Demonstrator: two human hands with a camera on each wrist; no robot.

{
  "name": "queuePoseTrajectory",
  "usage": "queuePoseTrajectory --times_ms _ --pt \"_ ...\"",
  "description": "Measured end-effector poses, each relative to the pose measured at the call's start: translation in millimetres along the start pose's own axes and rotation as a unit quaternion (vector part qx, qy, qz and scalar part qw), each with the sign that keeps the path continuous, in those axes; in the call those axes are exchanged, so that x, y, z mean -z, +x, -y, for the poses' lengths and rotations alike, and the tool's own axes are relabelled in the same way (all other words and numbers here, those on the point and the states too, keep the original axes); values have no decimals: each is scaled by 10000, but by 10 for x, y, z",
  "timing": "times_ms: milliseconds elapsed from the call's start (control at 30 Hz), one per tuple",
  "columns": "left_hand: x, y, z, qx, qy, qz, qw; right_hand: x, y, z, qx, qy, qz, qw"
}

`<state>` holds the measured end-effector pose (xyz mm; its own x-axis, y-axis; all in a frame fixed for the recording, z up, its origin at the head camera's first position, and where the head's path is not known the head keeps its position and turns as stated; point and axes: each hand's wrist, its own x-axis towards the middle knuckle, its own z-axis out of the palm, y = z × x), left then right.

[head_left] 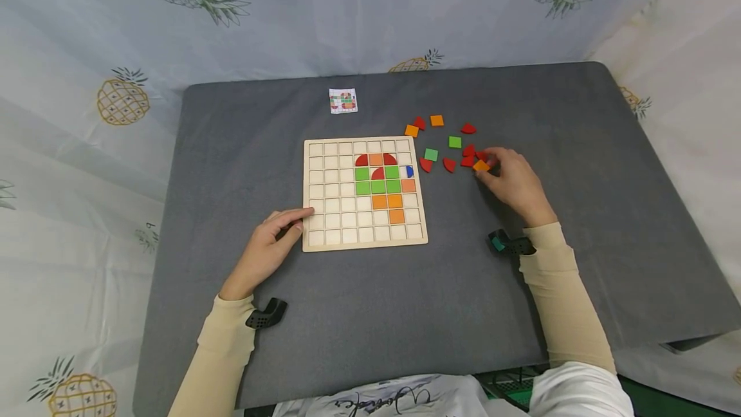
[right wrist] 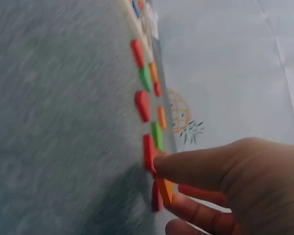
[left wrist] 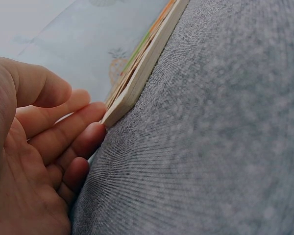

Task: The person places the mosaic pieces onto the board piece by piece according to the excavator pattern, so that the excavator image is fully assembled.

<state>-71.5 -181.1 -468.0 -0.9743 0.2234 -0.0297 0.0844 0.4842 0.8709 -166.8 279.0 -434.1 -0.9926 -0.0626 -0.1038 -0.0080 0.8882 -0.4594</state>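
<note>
Head view shows the right grip pinching an orange square tile, best held by its edges, clear of the red quarter-circle tiles just beyond, while the left grip, fingers relaxed, touches the wooden grid board beside it.

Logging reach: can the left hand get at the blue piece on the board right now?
Probably yes: the left hand touches the left edge of the board, only flat pieces lie between it and the blue piece, and the right hand is off the board.
</note>
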Motion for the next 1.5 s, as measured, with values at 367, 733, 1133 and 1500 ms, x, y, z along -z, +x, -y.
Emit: queuePoseTrajectory --times_ms 367,733,1133,1500 --pt "-13 2 32 -63 17 -26 10000 29 22 350 758 515 -143 9957" --pt "-14 6 20 -43 73 -56 9999 -156 -24 884 1773 567 427 9816" --pt "-14 11 37 -119 92 -76 9999 -468 -99 1140 2636 184 1051 9587" --pt "-16 11 39 -140 54 -47 9999 -680 -192 1228 3115 -127 1210 9424"
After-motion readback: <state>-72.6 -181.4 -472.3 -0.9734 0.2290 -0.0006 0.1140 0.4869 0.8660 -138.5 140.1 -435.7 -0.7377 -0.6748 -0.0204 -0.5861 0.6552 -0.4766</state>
